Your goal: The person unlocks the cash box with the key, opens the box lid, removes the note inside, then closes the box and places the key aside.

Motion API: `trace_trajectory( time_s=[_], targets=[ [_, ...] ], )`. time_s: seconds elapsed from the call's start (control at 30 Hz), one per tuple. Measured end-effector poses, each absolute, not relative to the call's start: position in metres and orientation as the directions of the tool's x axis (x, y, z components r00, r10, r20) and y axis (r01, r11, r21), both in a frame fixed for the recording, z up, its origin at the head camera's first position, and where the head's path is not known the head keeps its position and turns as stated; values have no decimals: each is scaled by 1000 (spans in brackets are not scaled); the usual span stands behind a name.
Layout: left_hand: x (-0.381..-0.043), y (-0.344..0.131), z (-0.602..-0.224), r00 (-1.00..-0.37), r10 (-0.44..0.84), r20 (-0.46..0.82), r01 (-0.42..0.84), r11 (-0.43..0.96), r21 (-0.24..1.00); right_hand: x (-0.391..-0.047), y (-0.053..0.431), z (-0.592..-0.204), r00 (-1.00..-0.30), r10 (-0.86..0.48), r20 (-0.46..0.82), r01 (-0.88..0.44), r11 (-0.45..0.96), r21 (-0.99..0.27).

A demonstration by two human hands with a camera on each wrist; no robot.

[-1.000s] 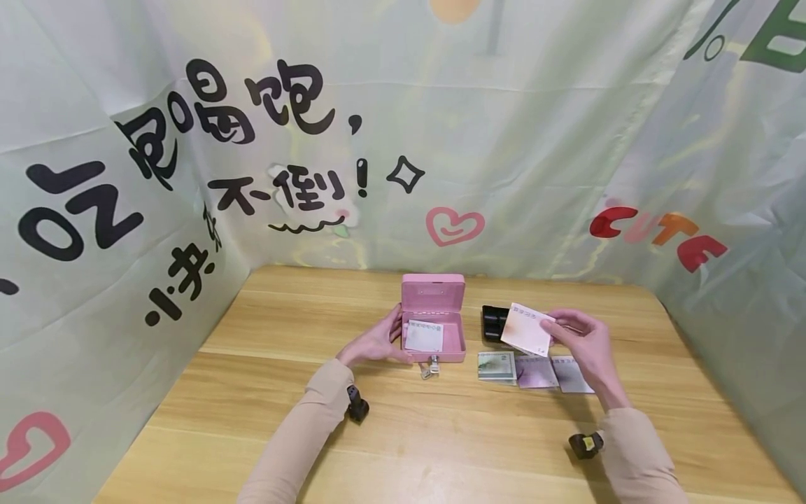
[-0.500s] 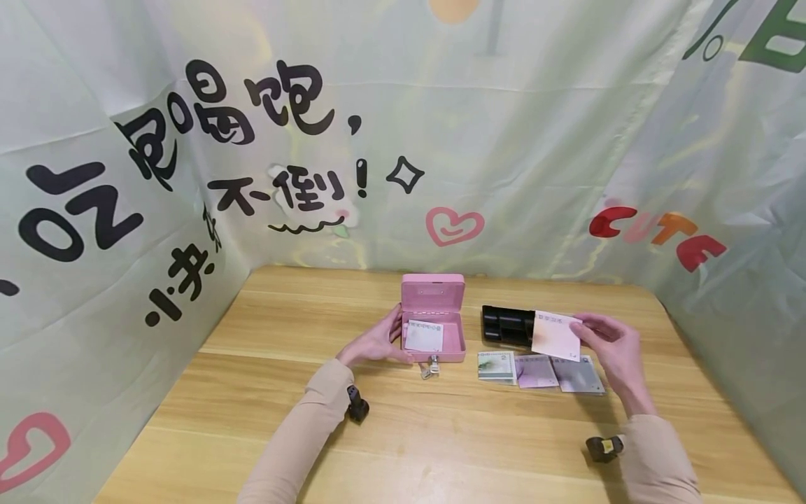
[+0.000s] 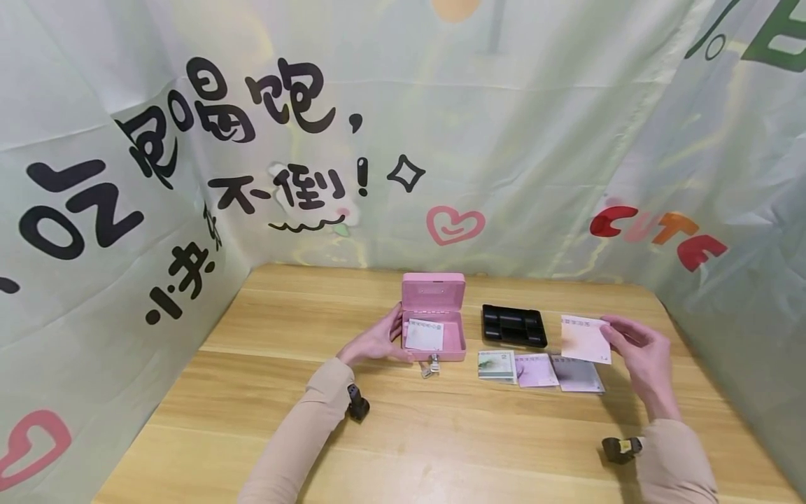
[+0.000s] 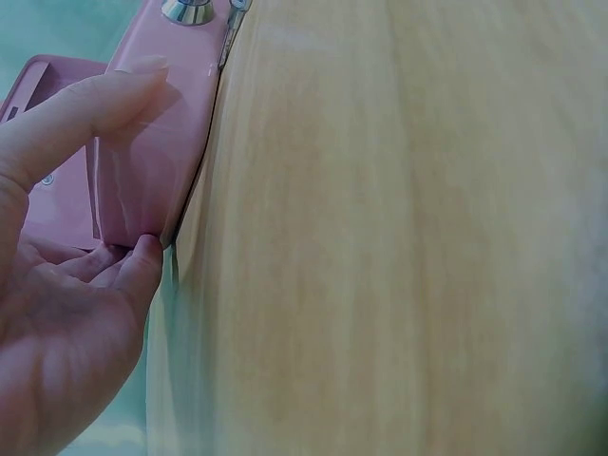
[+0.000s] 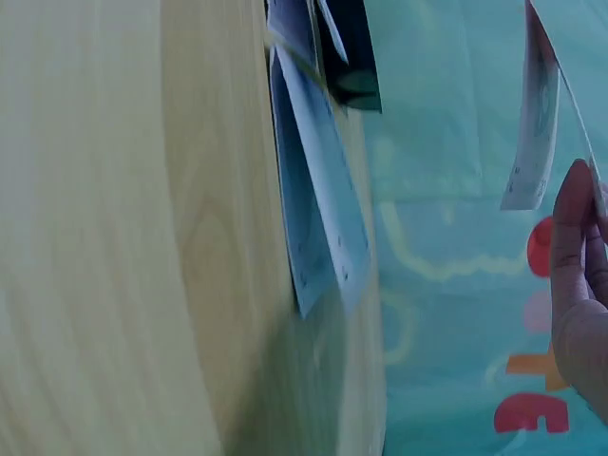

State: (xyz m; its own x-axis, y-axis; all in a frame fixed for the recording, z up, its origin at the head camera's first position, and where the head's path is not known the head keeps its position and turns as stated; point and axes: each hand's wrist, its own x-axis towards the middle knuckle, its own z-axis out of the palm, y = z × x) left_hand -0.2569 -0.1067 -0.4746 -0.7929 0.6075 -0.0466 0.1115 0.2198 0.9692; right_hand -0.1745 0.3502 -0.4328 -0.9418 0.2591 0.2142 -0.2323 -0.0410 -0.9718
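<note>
My left hand [image 3: 376,339] holds the left front corner of a pink cash box [image 3: 455,337], whose lid stands raised. Its thumb lies on the front face and the fingers [image 4: 142,271] reach around the side. Inside the box lies a pale folded banknote [image 3: 425,334]. Over the right part of the table, my right hand [image 3: 644,353] pinches a folded pinkish banknote [image 3: 585,339] by its right edge. In the right wrist view the folded halves of that banknote [image 5: 534,133] spread apart. Below and left of it lies a grey-violet folded banknote [image 3: 576,376].
A black compartment tray [image 3: 513,326] sits right of the box. In front of it, a green folded banknote [image 3: 496,366] and a purple one [image 3: 536,371] lie in a row with the grey-violet one. Keys [image 3: 427,371] hang at the box's lock. Printed cloth [image 3: 529,154] encloses the wooden table [image 3: 441,448].
My right hand has carried the pinkish banknote rightward from over the black tray, uncovering the tray and the grey-violet banknote. The left hand and cash box have stayed in place.
</note>
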Motion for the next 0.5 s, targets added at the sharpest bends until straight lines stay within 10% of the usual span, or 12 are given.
trace_trajectory(
  time_s=[0.5],
  targets=[
    [-258, -106, -476, -794, 607, -39, 105, 201, 974, -168, 378, -445, -957, 253, 142, -135, 42, -990]
  ],
)
